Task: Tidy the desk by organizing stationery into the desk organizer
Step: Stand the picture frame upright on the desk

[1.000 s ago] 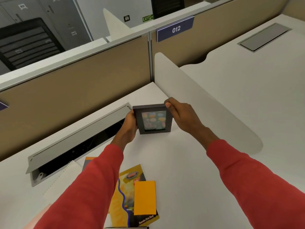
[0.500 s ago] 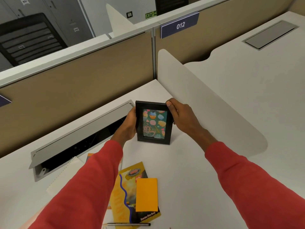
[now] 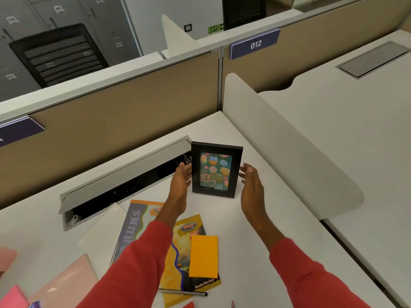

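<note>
Standing upright at the centre of the frame, a black picture frame [image 3: 216,170] with a cupcake birthday print rested on the white desk [image 3: 278,230], facing the camera. The left hand [image 3: 181,184] was open, palm toward the frame's left edge, fingertips close to it; whether they touched could not be told. The right hand [image 3: 250,185] was open too, fingers spread, just beside the right edge and apart from it.

Left of the frame, a grey cable hatch [image 3: 124,174] stood propped open over a dark trough. Lower in the picture lay the stationery: a striped booklet [image 3: 135,221], a yellow booklet [image 3: 178,245] with an orange notepad [image 3: 203,255] on top, a pen [image 3: 184,292] below them, a white spiral notebook [image 3: 100,227] and a pink folder [image 3: 66,276] at lower left. No organizer was in view.

A white rounded divider [image 3: 289,147] ran from centre to right, parting this desk from its neighbour. Tan partition panels [image 3: 111,121] crossed the upper half, one carrying a blue "012" label [image 3: 255,44]. Grey lockers [image 3: 29,18] and a black chair back [image 3: 60,54] filled the upper left.
</note>
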A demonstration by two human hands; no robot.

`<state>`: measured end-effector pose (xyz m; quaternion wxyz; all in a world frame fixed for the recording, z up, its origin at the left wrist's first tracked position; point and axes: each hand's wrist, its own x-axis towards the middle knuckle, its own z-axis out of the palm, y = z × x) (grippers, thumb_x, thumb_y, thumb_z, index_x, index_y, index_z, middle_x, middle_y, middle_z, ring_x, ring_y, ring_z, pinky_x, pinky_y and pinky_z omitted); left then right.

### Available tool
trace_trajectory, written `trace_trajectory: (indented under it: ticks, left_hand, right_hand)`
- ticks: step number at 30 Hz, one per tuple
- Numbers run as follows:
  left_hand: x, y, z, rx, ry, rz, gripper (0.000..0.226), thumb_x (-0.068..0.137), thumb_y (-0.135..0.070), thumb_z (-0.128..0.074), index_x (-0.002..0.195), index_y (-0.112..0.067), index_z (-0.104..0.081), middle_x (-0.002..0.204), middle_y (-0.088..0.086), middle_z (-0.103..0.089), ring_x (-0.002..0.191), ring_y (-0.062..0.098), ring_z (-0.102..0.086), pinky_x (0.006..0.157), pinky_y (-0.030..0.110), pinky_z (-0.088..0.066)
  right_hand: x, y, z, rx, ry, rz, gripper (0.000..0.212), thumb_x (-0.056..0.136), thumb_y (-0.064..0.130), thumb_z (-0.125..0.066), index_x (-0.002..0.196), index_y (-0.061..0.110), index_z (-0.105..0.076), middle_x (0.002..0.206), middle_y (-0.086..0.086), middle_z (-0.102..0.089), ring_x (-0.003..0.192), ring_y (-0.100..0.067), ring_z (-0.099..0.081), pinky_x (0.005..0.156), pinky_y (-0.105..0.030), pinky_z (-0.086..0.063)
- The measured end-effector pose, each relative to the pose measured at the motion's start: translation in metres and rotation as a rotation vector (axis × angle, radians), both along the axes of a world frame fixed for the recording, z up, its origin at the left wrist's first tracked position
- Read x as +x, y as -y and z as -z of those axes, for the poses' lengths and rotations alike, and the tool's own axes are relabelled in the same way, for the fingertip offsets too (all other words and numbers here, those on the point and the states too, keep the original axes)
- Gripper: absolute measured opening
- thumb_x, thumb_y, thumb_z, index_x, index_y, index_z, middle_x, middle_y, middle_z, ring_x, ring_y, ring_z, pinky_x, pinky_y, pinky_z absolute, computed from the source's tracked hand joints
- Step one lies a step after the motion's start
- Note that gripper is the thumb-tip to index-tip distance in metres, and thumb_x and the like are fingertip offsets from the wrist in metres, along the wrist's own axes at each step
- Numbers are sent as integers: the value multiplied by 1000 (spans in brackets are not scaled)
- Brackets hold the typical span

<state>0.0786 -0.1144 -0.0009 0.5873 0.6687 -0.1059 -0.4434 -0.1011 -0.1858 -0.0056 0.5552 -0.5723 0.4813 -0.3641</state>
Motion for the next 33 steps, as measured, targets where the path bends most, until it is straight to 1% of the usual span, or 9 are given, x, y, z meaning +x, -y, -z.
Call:
trace_trajectory:
  ticks: [5,8,10,17,21,24,28,31,33]
  left_hand:
    - [-24,-25,16,-5,99,-50,48,107,-41,-29,149,-25,-45,152,-5,-47,142,14,-40,105,25,-31]
    - [-37,-32,20,-6,208,-15,45,108,-37,-27,147,-30,-47,146,-7,-53,134,10,-47,105,24,-36]
    - [-43,-36,21,12,257,-18,45,109,-33,-26,150,-27,-44,149,-5,-51,136,12,-44,111,29,-35]
    - [-54,-50,15,68,261,-31,47,109,-32,-30,154,-23,-37,156,0,-43,144,19,-38,121,45,-30]
    - [-55,-58,3,99,265,-8,51,109,-35,-32,158,-25,-25,163,-4,-28,150,17,-26,124,41,-23]
    - [-56,-71,-1,85,269,-30,54,108,-37,-33,159,-31,-17,165,-8,-23,151,16,-24,123,49,-25]
    - [-58,-103,-3,61,325,-89,56,108,-27,-36,160,-28,-15,160,-11,-29,145,11,-30,113,22,-35]
    - [-56,-135,-2,134,450,-103,55,108,-26,-36,160,-26,-18,162,-4,-32,147,16,-31,113,25,-21]
    - [-52,-159,1,165,508,-145,54,107,-25,-38,159,-22,-22,160,1,-36,144,20,-37,111,26,-25]
  right_hand:
    - [3,-48,21,111,8,-4,58,105,51,-27,154,22,-35,154,6,-45,143,-8,-39,114,-18,-33]
    - [7,-55,20,113,-13,-34,52,108,38,-26,157,21,-26,157,7,-36,142,-2,-31,98,4,-28]
    - [9,-53,19,124,-23,-45,50,109,32,-25,157,19,-24,158,6,-35,142,-3,-30,89,10,-24]
    - [3,-40,20,103,-46,-101,49,110,31,-27,157,16,-26,158,1,-38,145,-13,-35,93,5,-28]
    - [-2,-42,9,79,-99,-124,53,109,35,-28,158,15,-24,159,-1,-35,147,-16,-32,108,-14,-26]
    - [-7,-50,5,41,-191,-45,57,108,41,-29,158,15,-22,161,-2,-32,149,-18,-30,111,-20,-22]
    - [-15,-75,8,-79,-334,92,54,107,42,-36,154,14,-34,157,-5,-40,145,-21,-36,114,-29,-28]
    - [-14,-103,12,-202,-385,91,45,106,35,-42,144,13,-46,143,-7,-52,133,-22,-49,103,-28,-39]
    - [-9,-125,15,-255,-398,35,41,105,35,-44,140,13,-49,136,-6,-56,127,-22,-53,100,-34,-47]
